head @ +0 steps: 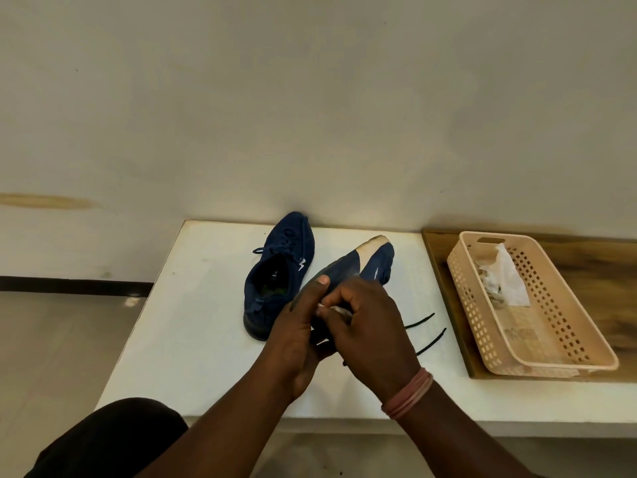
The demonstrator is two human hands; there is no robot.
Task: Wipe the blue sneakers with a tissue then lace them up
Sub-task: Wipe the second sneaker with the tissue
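One blue sneaker (279, 274) stands laced on the white table (193, 305), toe toward the wall. A second blue sneaker (365, 263) is lifted and tipped on its side, sole and white toe cap showing. My left hand (300, 336) grips its heel end, thumb on the sole. My right hand (372, 326) holds a crumpled white tissue (336, 309) against the sole, fingers curled round it. Two black lace ends (427, 332) trail onto the table to the right of my hands.
A beige perforated basket (565, 339) sits on a wooden board (606, 270) at the right, with crumpled tissues (503, 277) inside. The wall runs right behind the table. My dark-clothed knee (110, 439) is at the lower left.
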